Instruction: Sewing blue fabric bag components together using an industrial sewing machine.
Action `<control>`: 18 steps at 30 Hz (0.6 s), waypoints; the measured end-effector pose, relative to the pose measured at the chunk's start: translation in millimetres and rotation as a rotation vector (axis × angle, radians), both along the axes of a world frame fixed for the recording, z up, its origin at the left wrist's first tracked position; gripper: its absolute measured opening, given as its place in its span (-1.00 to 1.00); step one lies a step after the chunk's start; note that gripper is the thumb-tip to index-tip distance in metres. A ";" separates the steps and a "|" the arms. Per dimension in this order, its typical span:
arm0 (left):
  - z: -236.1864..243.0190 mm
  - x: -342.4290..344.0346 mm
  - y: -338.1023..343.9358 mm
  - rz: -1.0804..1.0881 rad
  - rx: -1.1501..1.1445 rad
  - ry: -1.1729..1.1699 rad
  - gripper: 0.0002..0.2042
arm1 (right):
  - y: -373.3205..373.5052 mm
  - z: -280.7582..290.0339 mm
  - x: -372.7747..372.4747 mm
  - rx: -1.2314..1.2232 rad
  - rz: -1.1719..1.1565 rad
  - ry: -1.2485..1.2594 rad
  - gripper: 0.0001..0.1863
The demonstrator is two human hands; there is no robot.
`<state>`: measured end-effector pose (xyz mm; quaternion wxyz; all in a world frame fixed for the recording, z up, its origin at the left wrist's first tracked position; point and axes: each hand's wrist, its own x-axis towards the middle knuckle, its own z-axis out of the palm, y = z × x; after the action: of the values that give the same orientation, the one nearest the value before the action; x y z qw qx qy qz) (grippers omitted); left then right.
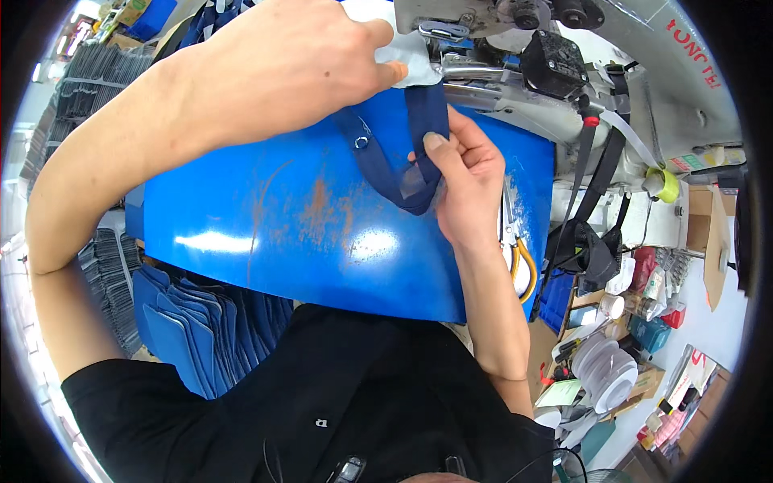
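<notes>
My right hand (473,181) pinches a navy fabric band (427,113) between thumb and fingers, just below the sewing machine (491,80). The band hangs in a loop over the blue work surface (274,217), and its other end runs up under my left wrist. At the top, my left hand (314,60) has its fingers curled on a white sheet-like piece (415,60), which lies against the upper end of the band by the machine's metal parts. Part of the white piece is hidden behind the left hand.
Yellow-handled scissors (523,270) lie at the table's right edge. Black straps (600,177) hang from the machine. Stacked blue padded pieces (189,322) stand below the table at left, grey bundles (101,84) beyond. White spools (604,374) and small goods crowd the right.
</notes>
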<state>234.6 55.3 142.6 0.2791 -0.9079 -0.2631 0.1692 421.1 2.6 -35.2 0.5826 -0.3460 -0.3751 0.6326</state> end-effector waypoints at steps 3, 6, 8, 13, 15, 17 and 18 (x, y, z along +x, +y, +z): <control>-2.0 4.9 -6.0 -0.036 -0.013 -0.029 -0.57 | 7.0 -3.6 -0.6 0.020 -0.003 -0.011 -0.60; -11.3 15.1 -17.3 -0.013 -0.046 -0.149 -0.54 | 16.5 -3.0 -3.2 0.051 -0.011 0.013 -0.61; -24.7 21.9 -25.2 0.011 -0.075 -0.221 -0.53 | 19.3 -1.1 -8.6 0.054 -0.046 0.043 -0.62; -42.3 42.1 -36.7 0.150 -0.115 -0.457 -0.53 | 21.2 5.4 -8.1 0.059 -0.091 0.059 -0.69; -49.6 54.9 -40.5 0.176 -0.121 -0.493 -0.57 | 23.3 0.2 -10.3 0.056 -0.106 0.056 -0.70; -57.8 64.1 -36.9 0.263 -0.091 -0.576 -0.65 | 26.8 -4.8 -10.2 0.051 -0.126 0.063 -0.72; -62.3 66.8 -33.0 0.303 -0.114 -0.674 -0.68 | 27.4 -3.2 -9.3 0.057 -0.123 0.062 -0.71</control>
<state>301.4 22.3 80.3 0.0975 -0.8776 -0.4617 -0.0852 411.8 30.0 -38.4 0.6413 -0.3321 -0.3527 0.5950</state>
